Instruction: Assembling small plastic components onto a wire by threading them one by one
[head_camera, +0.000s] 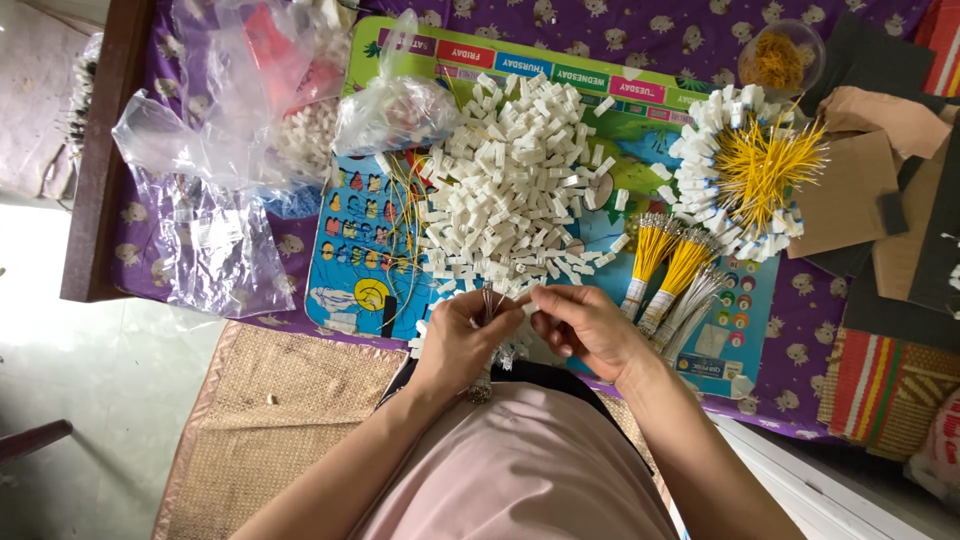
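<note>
- The left hand (462, 335) is curled shut around a thin bundle of silvery wire ends (488, 303), gripped upright at the near edge of the colourful printed play mat (350, 270), seemingly so single strands stand ready to be picked off.
- The right hand (585, 325) meets it from the side, thumb and forefinger pressed together on what looks like one small white plastic connector piece (529, 307); the exact contact is too small to make out.
- Just beyond the fingers, a heaped pile of small white plastic blocks (510, 190) covers the middle of the mat, within easy reach of both hands.
- Toward the mat's near right corner lie tied bundles of yellow wires with silver tips (668, 265), fanned towards the right hand.
- At the far right edge sits a ring of white blocks with yellow wires bristling inward (745, 165), apparently the joined pieces set apart from the loose stock.
- Clear plastic bags (215, 150), one holding more white pieces, crowd the mat's far left corner over the purple patterned cloth (800, 330).
- A small clear tub of orange-yellow strands (781, 58) stands beyond the ring.
</note>
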